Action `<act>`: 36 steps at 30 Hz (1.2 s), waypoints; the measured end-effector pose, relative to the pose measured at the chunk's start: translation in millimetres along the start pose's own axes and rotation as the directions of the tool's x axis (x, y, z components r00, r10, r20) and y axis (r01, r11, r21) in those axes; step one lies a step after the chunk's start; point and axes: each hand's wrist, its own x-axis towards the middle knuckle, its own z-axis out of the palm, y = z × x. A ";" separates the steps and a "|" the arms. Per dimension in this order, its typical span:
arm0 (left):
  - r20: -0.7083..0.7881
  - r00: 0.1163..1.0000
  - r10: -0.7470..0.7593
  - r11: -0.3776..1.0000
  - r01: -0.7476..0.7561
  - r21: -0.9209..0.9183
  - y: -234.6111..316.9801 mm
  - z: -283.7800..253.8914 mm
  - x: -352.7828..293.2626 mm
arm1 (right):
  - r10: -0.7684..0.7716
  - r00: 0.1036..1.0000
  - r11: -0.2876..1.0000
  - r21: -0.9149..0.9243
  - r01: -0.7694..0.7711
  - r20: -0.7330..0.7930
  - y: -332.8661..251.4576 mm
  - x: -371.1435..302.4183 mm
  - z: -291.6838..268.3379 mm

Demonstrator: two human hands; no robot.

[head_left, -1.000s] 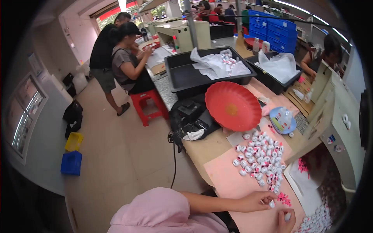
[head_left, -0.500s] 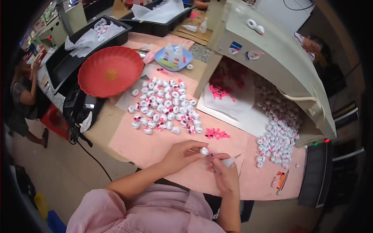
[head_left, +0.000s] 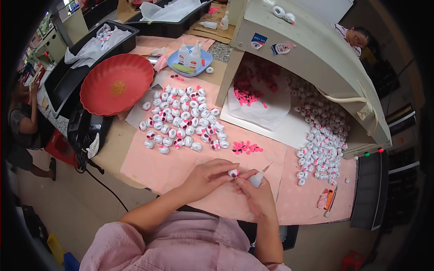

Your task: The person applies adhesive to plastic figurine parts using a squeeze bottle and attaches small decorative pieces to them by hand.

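My left hand (head_left: 203,179) is closed, its thumb and fingers pinching a small round white piece (head_left: 233,173) with pink and black on it. Right up against that piece are the fingertips of my right hand (head_left: 258,195). The same hand grips a small translucent squeeze bottle (head_left: 256,179), its thin tip pointing up and right. Just beyond my hands lies a little heap of flat pink and black pieces (head_left: 247,147). Farther left, several white round pieces (head_left: 181,118) with pink parts stand spread over the pink cloth (head_left: 156,169).
A beige arched cabinet (head_left: 312,49) stands at right, with pink pieces (head_left: 246,95) on a white sheet and piled white pieces (head_left: 322,153). A red scalloped dish (head_left: 117,83), a blue bowl (head_left: 205,56) of bottles and black trays (head_left: 129,43) sit behind. Other people are at far left and upper right.
My right fingertips have come in to the white piece, bringing a small pink and black piece against it. A small gap stood between them before. The whole view has shifted slightly.
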 end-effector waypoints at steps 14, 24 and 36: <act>0.029 0.997 -0.065 0.980 0.069 -0.186 1.8 -2.1 -0.7 | -0.060 0.997 0.987 -0.152 0.054 -0.039 4.6 -3.2 7.0; 0.053 0.978 -0.201 0.897 0.205 -0.392 -2.6 -1.6 -1.7 | -0.257 0.966 0.951 -0.188 0.246 -0.039 12.5 0.5 16.6; 0.113 0.950 -0.290 0.846 0.310 -0.434 1.1 -4.0 -3.9 | -0.207 0.978 0.969 -0.142 0.201 -0.030 9.8 -2.4 15.3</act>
